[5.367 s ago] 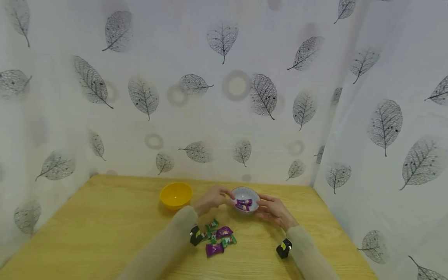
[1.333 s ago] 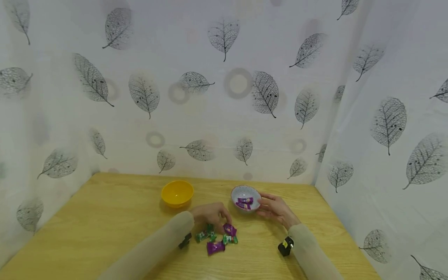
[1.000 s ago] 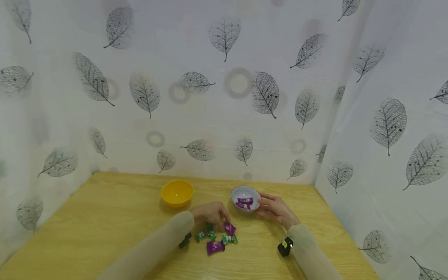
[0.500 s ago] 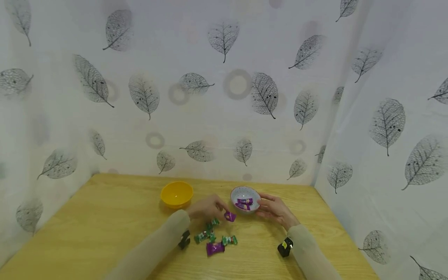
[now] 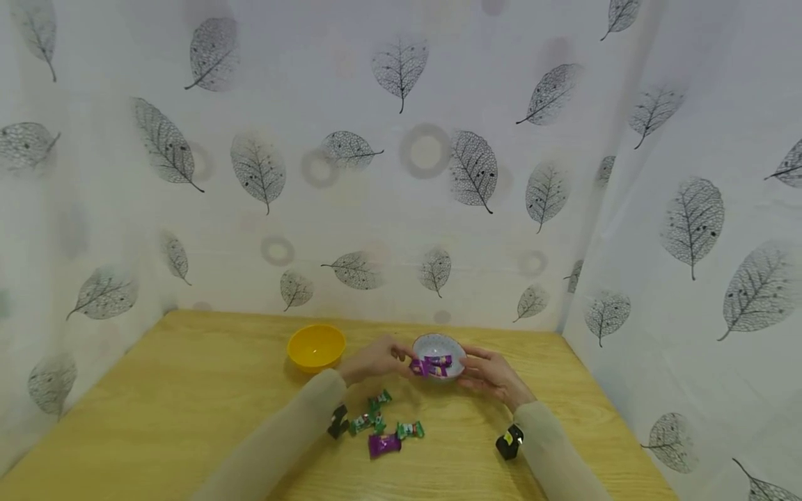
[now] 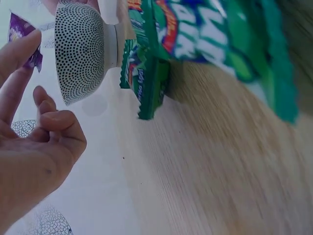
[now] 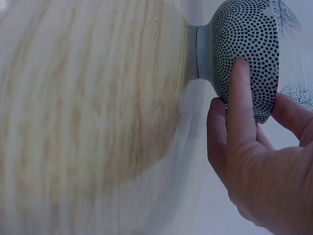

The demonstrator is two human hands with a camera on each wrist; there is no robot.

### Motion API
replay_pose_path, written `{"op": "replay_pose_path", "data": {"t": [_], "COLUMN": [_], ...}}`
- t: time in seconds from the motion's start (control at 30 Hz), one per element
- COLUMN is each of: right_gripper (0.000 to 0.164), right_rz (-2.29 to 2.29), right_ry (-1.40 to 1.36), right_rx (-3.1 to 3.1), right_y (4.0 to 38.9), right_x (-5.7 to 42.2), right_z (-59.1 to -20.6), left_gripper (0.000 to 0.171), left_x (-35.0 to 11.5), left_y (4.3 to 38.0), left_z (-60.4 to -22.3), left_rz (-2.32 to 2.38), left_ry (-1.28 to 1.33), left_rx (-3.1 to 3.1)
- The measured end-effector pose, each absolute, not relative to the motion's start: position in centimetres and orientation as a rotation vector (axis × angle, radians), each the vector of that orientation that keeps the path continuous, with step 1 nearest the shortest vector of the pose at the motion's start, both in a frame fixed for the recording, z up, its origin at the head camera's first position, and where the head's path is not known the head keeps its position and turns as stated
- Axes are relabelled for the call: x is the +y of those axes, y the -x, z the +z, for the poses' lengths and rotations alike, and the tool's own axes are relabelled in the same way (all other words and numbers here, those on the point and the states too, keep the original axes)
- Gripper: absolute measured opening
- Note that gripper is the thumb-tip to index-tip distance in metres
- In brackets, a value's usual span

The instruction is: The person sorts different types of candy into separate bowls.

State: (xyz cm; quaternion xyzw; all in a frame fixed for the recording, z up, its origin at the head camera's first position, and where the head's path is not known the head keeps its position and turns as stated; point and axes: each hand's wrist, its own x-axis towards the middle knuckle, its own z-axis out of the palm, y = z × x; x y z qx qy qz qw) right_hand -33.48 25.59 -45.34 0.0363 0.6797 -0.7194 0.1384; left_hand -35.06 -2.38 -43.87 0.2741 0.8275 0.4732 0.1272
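Note:
My left hand (image 5: 381,358) pinches a purple-wrapped candy (image 5: 418,367) between thumb and forefinger, right at the left rim of a white bowl (image 5: 432,343). In the left wrist view the same candy (image 6: 18,28) shows above the rim, while the other fingers curl free. Inside the bowl lie purple candies (image 5: 441,360). My right hand (image 5: 495,379) holds the bowl from its right side. Seen from the right wrist, the thumb is at the rim and the fingers spread along the black-dotted outer wall (image 7: 244,44); the bowl stands upright on its foot.
A yellow bowl (image 5: 316,348) stands at the back left of the wooden table (image 5: 207,390). Nearer the front lie several green-wrapped candies (image 5: 410,430) and one purple candy (image 5: 384,444). A leaf-print curtain (image 5: 388,209) hangs behind the table and along its right side.
My left hand has picked a purple candy from the loose pile and carried it up and right to the white bowl's rim. My right hand has stayed on the bowl.

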Motion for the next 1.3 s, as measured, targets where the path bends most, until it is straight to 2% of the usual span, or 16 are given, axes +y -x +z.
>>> {"op": "replay_pose_path", "data": {"t": [0.2, 0.6, 0.9, 1.3], "right_gripper": [0.058, 0.055, 0.057, 0.058], "right_rz": [-2.070, -2.050, -2.048, -2.054], "right_ry": [-0.101, -0.096, -0.099, -0.076], "right_rx": [1.973, 1.980, 1.988, 1.971], "right_y": [33.5, 33.2, 33.4, 33.2], "right_x": [25.7, 25.4, 25.6, 25.5], "right_z": [-45.4, -45.0, -45.2, -45.1], "left_gripper": [0.035, 0.030, 0.027, 0.029], "left_x": [-1.4, 1.2, 0.2, -1.6], "left_y": [35.4, 35.9, 35.3, 34.0], "left_z": [-43.6, -44.4, -44.0, -43.3], "left_rz": [1.538, 1.664, 1.634, 1.583], "left_ry": [-0.652, -0.392, -0.578, -0.698], "left_rx": [2.417, 2.495, 2.425, 2.434]}}
